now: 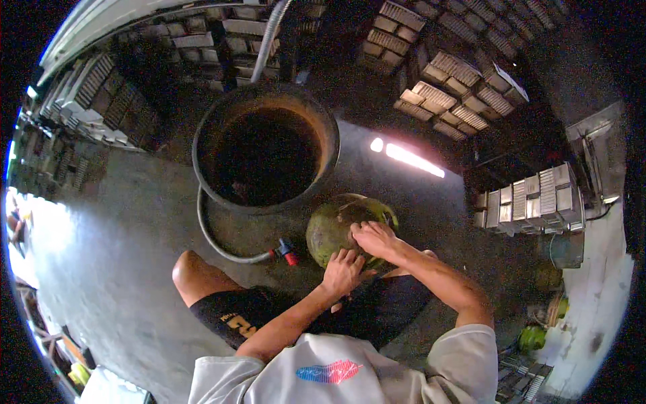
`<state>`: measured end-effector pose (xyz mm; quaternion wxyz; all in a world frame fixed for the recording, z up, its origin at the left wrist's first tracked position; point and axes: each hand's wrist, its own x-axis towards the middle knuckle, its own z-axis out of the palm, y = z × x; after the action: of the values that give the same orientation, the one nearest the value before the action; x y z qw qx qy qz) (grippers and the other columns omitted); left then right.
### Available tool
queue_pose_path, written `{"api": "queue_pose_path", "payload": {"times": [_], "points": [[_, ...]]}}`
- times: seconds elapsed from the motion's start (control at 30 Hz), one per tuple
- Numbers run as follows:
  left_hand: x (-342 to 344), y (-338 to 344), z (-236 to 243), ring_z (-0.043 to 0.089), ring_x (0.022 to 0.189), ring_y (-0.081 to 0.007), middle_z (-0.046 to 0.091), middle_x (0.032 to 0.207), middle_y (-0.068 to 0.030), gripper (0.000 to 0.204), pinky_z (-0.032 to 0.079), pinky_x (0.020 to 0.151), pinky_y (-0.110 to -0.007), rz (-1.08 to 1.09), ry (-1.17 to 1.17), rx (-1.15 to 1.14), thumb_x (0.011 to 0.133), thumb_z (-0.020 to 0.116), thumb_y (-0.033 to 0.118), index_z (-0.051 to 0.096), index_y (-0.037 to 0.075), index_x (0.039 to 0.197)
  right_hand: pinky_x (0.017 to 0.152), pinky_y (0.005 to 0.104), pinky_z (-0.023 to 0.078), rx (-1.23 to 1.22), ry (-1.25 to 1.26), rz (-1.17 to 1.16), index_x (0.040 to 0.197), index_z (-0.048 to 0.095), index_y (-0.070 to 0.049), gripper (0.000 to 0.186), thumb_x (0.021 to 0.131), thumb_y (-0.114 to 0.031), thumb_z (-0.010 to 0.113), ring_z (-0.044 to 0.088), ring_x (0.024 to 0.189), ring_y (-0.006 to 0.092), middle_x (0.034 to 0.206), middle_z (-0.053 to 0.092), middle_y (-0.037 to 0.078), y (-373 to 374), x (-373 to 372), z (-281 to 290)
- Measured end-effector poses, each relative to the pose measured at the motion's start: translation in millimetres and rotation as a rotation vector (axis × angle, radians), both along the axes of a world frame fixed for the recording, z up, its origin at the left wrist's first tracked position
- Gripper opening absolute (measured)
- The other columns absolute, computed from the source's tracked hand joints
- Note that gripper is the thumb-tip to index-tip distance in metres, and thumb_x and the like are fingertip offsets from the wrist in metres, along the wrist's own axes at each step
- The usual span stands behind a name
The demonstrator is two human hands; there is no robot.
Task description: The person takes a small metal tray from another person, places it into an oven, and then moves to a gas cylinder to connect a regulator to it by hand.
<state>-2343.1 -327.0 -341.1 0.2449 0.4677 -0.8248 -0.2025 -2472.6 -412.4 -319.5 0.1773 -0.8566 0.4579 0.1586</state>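
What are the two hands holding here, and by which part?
Both hands, left hand and right hand, rest on the top of the green gas cylinder; a closed grip cannot be told.

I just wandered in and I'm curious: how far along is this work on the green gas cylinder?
Done so far: the green gas cylinder sits on the floor between the person's knees, beside the big dark tub. In hand: the left hand steadies its side while the right hand works at its top. The hose with its red fitting lies unattached; what remains is unclear.
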Motion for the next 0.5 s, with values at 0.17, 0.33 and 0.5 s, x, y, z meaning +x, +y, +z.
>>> {"api": "queue_pose_path", "payload": {"times": [0.17,0.33,0.5], "points": [[-1,0,-4,0.05,0.083,-0.028,0.052,0.083,-0.0109,0.043,0.041,0.071,-0.039,0.002,0.021,0.057,0.074,0.055,0.047,0.057,0.006,0.087,0.07,0.0444,0.047,0.043,-0.034,0.025,0.096,0.05,-0.001,0.022,0.082,-0.015,0.041,0.058,0.083,0.0347,0.089,0.058,0.022,-3,-4,-3],[-1,0,-2,0.05,0.08,-0.0259,0.051,0.077,-0.0095,0.045,0.041,0.068,-0.037,0.007,0.014,0.06,0.072,0.055,0.048,0.057,0.006,0.085,0.066,0.0463,0.047,-0.024,-0.118,-0.085,0.085,0.051,-0.002,0.016,0.08,-0.015,0.045,0.059,0.076,0.0357,0.082,0.059,0.022,-4,-2,16],[-1,-3,1,0.051,0.076,-0.0265,0.051,0.075,-0.0099,0.042,0.042,0.066,-0.038,-0.007,0.07,0.061,0.071,0.058,0.047,0.057,0.006,0.082,0.067,0.0451,0.046,-0.066,-0.198,-0.374,0.083,0.049,-0.002,0.014,0.078,-0.015,0.047,0.058,0.076,0.0357,0.08,0.059,0.019,-20,-27,59]]}}
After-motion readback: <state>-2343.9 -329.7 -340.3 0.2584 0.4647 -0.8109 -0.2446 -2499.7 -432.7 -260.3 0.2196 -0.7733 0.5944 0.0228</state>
